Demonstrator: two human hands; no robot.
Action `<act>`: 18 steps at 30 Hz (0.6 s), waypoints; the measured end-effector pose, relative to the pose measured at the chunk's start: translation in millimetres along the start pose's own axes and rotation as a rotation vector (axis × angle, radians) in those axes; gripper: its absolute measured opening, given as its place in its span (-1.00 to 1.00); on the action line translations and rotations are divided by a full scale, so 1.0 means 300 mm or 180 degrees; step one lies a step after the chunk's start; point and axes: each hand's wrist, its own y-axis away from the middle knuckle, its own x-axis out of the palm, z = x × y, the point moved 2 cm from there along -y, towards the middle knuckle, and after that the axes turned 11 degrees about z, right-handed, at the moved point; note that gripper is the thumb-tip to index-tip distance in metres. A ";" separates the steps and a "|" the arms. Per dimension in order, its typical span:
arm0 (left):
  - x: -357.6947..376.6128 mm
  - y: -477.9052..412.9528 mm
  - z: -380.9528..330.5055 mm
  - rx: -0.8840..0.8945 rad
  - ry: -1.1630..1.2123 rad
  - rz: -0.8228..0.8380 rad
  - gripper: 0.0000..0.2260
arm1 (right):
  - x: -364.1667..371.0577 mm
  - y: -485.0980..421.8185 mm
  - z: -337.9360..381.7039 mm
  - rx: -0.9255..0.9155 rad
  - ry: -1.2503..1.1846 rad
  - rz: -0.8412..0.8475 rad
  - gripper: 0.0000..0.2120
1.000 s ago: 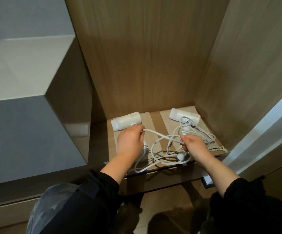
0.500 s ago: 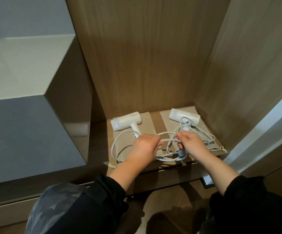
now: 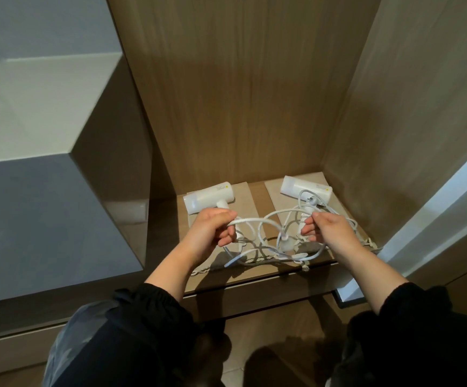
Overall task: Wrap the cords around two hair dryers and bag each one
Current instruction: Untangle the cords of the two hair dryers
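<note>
left hand (image 3: 211, 229) and right hand (image 3: 328, 229) have drawn apart since before, each pinching the white cord (image 3: 257, 220), now stretched in loops between them.

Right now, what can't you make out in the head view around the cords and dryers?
- Which cord belongs to which dryer: the loops cross between the hands.
- Left dryer handle: mostly hidden by the left hand.
- Bag openings: covered by cords and the right hand.

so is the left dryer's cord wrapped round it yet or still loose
Still loose. The cord runs in open loops between the left hand and right hand, not around the left dryer, which lies on its bag.
</note>
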 end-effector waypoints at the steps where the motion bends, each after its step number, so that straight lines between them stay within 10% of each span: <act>1: -0.002 0.004 0.005 -0.0043 -0.0081 -0.0136 -0.66 | -0.005 -0.005 0.003 -0.0012 -0.0031 -0.0055 -0.69; 18: -0.092 -0.013 0.058 -0.0421 0.1009 -0.3168 -0.71 | -0.038 -0.015 0.001 -0.0525 0.1120 -0.0300 -0.60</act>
